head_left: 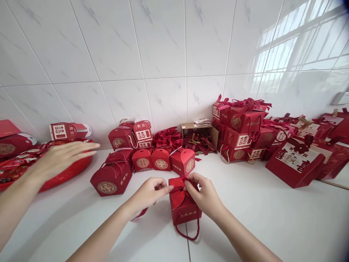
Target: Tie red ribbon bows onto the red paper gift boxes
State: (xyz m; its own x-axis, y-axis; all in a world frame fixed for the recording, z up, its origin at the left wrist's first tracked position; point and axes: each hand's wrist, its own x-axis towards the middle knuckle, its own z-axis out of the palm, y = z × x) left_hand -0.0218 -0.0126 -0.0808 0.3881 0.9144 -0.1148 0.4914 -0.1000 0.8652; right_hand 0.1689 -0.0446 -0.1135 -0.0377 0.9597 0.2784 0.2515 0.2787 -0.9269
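Observation:
In the head view, a small red gift box (185,211) stands on the white table in front of me, its rope handle hanging toward me. A red ribbon (179,185) lies across its top. My left hand (152,190) is at the box's upper left, thumb and forefinger pinched on the ribbon. At the upper right, my right hand (203,191) pinches the ribbon near its knot. A red piece (139,214) lies partly hidden behind my left forearm.
Another person's hand (64,156) reaches over a red tray (87,165) of packets at left. Red boxes (113,174) stand beyond my hands. An open carton (214,133) holds dark red ribbons. Stacked boxes (240,123) and bags (294,163) stand at right.

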